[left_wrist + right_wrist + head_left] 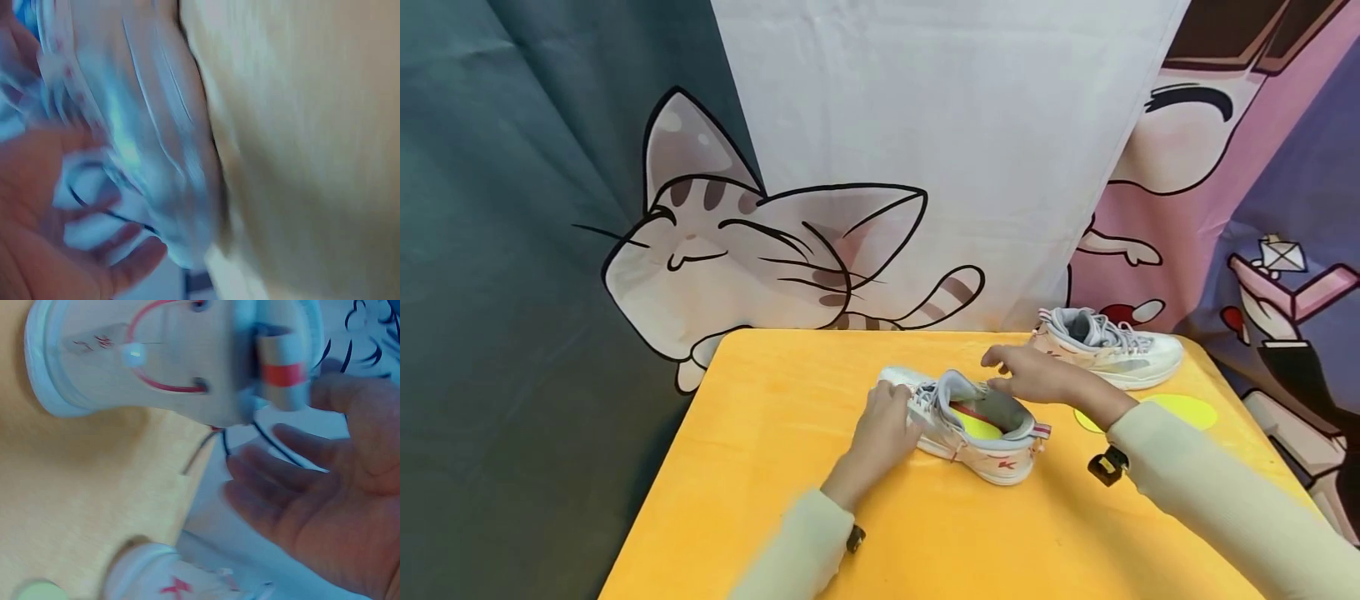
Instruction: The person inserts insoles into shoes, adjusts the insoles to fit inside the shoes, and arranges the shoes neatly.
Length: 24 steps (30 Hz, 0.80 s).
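Note:
A white sneaker point(992, 460) with grey lining and a red-striped heel loop sits on the yellow table, toe pointing to the far left. Inside its opening shows a bright yellow insole point(976, 425). My left hand point(887, 417) holds the front of this sneaker, fingers over the toe area beside the laces; motion blurs it in the left wrist view. Over the far side of the opening hovers my right hand point(1030, 373), its fingers loosely bent with nothing between them. The right wrist view shows this right hand point(325, 481) beside the heel loop point(282, 372).
A second white sneaker point(1138, 362) stands at the table's back right. In front of it lies a flat yellow piece point(1183, 410), partly covered by my right forearm. Behind the table point(790, 400) hangs a cloth printed with a cartoon cat point(722, 275).

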Available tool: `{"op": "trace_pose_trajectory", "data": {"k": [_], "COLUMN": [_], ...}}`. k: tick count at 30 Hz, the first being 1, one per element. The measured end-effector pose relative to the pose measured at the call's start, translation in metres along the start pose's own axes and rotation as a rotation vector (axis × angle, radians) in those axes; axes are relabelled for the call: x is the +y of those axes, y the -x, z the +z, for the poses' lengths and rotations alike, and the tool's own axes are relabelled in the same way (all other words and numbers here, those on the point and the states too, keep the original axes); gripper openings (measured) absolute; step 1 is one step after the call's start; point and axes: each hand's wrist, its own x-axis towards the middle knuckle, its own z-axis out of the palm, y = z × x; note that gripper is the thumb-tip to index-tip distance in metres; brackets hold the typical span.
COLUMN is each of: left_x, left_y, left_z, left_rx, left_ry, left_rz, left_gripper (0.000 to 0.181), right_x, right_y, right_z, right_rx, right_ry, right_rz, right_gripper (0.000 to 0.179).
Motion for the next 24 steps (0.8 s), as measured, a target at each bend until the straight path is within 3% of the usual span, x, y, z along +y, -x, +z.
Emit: {"op": "trace_pose_trajectory", "data": {"k": [3,6,8,11,15,21,24], "left_x": [0.02,0.034,0.041,0.047,0.05,0.052,0.053], "left_y": [0.015,0.024,0.027,0.027,0.026,0.027,0.029], "left_z": [-0.002,0.001,0.006,0.014,0.02,0.027,0.031], "left_rx": [0.026,-0.086,-0.157,-0.198,-0.163,-0.127,-0.129], "left_ry": [0.125,0.241,0.266,0.286,0.302,0.331,0.359], "left_rz": [-0.052,-0.085,-0.101,-0.113,-0.118,-0.181,-0.215], "left_gripper": [0.027,0.038,0.048,0.058,0.067,0.083,0.087], "right_x": [0.011,0.018,0.021,0.024,0.029,0.043,0.048], "right_y": [-0.001,-0.002,-0.004,-0.005,-0.006,-0.009,-0.009], "right_z": [0.006,0.011,0.015,0.02,0.025,0.035,0.042], "right_rx": [-0.122,-0.191,-0.199,-0.2,-0.209,-0.284,-0.289], "right_ry": [-0.066,-0.119,-0.163,-0.227,-0.346,-0.671,-0.78], "right_rz": [0.057,0.071,0.071,0.088,0.11,0.131,0.12], "right_gripper": [0.041,0.034,0.031,0.032,0.041,0.05,0.053]}}
